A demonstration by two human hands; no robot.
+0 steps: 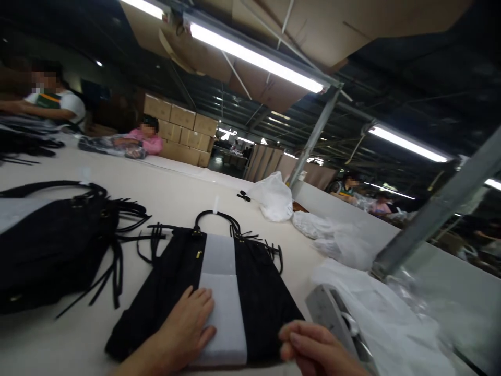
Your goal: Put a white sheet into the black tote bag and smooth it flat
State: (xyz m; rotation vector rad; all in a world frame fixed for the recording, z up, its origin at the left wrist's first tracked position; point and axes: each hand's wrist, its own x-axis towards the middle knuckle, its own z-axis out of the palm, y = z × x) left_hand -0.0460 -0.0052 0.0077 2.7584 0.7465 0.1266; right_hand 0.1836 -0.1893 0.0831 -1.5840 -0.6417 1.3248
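Left grip (188, 319) flat on the black bag (260, 297), right grip (313, 344) at its corner

Here's the left grip, thumb and fingers apart, clamped on nothing, resting partly on the pale strip (226, 318) that runs up the black bag's middle. Across to its right, the right grip hovers by the near corner, fingers curled and blurred; whether they pinch anything, there's no telling. The black bag lies flat beneath the left grip, handle (221, 213) pointing away beyond the fingertips. The step in hand looks like steadying the black bag and smoothing that strip. The next move seems to call for a light, level left palm and a careful right pinch, or the strip could drag askew. Further out now: a grey box (325, 304) just beyond the right grip, whitish plastic (385, 310) past that, and off to the left grip's left, a second bag (50, 250) on the same tabletop (176, 193).
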